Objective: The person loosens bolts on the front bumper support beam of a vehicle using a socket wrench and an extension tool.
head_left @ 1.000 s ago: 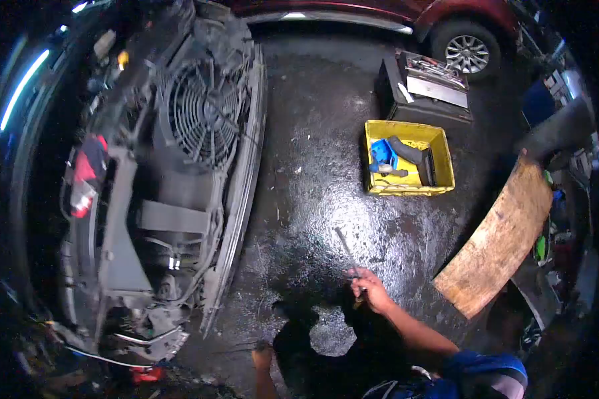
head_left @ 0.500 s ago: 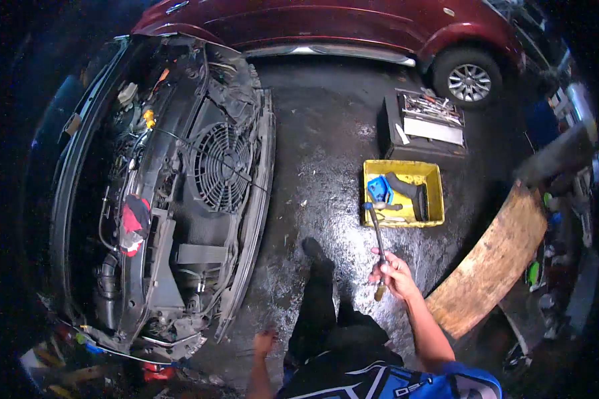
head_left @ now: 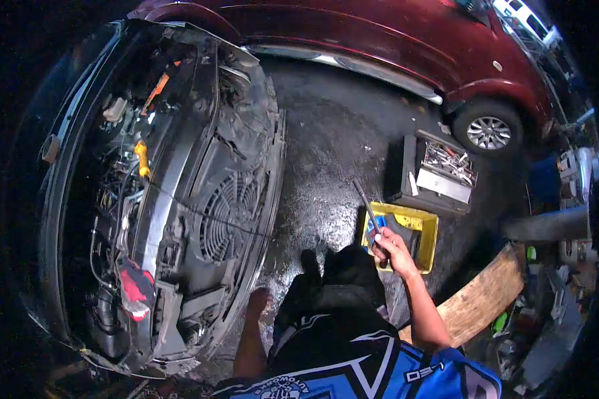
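Shirt (head_left: 393,366) in blue and black spreads across the bottom, nearest of all. Just beyond, the left hand (head_left: 259,300) hangs low near the front edge of the opened car (head_left: 160,199); it is too dim to tell how its fingers stand. The right hand (head_left: 391,251) is closed round a slim dark rod (head_left: 366,202) — its far end tilted up and to the left, in front of the yellow bin (head_left: 428,246). Blue and dark items sit inside that bin. A worn wooden board (head_left: 486,294) lies to the right of the right forearm.

On the left, a red-and-black cloth (head_left: 136,289) rests on the opened car, level with the hands, and a round fan grille (head_left: 227,216) shows farther along; a yellow object (head_left: 142,158) sits beyond the cloth. Past the bin stands a dark toolbox (head_left: 406,174) with metal tools on top — then a red vehicle (head_left: 353,33) stretches across the back.
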### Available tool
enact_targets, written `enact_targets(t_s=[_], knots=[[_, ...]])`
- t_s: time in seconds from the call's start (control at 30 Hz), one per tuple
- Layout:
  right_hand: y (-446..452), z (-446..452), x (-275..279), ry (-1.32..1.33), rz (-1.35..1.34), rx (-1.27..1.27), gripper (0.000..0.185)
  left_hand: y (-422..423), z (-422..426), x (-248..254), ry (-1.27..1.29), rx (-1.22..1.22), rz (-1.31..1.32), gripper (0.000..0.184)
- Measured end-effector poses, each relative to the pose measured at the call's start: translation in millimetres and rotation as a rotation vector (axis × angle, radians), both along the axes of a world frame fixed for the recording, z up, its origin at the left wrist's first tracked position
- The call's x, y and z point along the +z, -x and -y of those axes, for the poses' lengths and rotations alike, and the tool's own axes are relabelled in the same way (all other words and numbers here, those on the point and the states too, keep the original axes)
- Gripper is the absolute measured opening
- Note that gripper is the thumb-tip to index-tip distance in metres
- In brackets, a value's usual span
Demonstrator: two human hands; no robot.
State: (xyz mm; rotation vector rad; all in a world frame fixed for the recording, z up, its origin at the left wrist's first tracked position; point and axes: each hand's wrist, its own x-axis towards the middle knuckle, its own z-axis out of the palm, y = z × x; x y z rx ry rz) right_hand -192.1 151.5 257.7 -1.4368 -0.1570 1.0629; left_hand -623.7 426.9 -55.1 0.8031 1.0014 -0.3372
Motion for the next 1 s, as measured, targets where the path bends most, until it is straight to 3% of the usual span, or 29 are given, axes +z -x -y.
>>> enact_targets(t_s=[0.03, 0.1, 0.17, 0.2, 0.23, 0.3, 0.33, 0.37, 0.43, 0.5, 0.53, 0.57, 0.63, 0.7, 0.73, 0.83, 0.87, 0.93, 1.0], knots=[[-21, -14, 6, 0.004, 0.010, 0.020, 0.028, -25, -18, 0, 0.211, 0.105, 0.070, 0.035], [-68, -32, -19, 0.061, 0.062, 0.045, 0.030, -82, -41, 7, 0.161, 0.181, 0.108, 0.034], [-119, -57, -27, 0.107, 0.087, 0.144, 0.032, -136, -43, 45, -0.341, 0.106, -0.018, 0.033], [-144, -69, -32, 0.180, 0.141, 0.187, 0.032, -150, -57, 26, -0.240, 0.082, -0.031, 0.032], [-172, -84, -38, 0.233, 0.174, 0.290, 0.034, -166, -58, 30, -0.170, 0.221, 0.018, 0.035], [-235, -114, -48, 0.332, 0.251, 0.501, 0.039, -209, -43, 51, -0.484, 0.244, -0.057, 0.034], [-263, -133, -53, 0.304, 0.125, 0.518, 0.033, -202, -34, -6, -0.633, 0.268, 0.019, 0.031], [-296, -147, -67, 0.335, 0.186, 0.663, 0.039, -215, -31, -24, -0.787, 0.287, 0.089, 0.029], [-346, -188, -53, 0.383, 0.335, 0.857, 0.042, -246, 9, -18, -0.181, 0.978, 0.031, 0.026], [-390, -228, -35, 0.383, 0.397, 1.011, 0.045, -291, 53, 2, -0.198, 0.946, -0.239, 0.026], [-407, -245, -27, 0.418, 0.421, 1.091, 0.046, -316, 77, 8, -0.261, 0.878, -0.265, 0.028], [-422, -263, -22, 0.447, 0.453, 1.176, 0.047, -336, 96, 7, -0.124, 0.974, -0.174, 0.028], [-460, -297, -26, 0.393, 0.528, 1.372, 0.055, -385, 123, 3, -0.250, 0.666, -0.377, 0.029], [-481, -334, -22, 0.362, 0.649, 1.558, 0.066, -437, 156, 1, -0.629, 0.639, -0.324, 0.034], [-484, -355, -9, 0.332, 0.627, 1.594, 0.063, -457, 168, -7, -0.694, 0.638, -0.344, 0.035], [-490, -405, -4, 0.467, 0.608, 1.786, 0.060, -511, 168, -25, -0.620, 0.820, -0.347, 0.040], [-494, -418, -13, 0.394, 0.622, 1.833, 0.057, -525, 167, -38, -0.530, 0.938, -0.327, 0.043], [-504, -435, -42, 0.248, 0.623, 1.935, 0.052, -552, 147, -52, -0.255, 1.327, -0.191, 0.050], [-511, -455, -75, 0.236, 0.395, 2.056, 0.050, -581, 112, -51, -0.055, 1.727, -0.032, 0.059]])
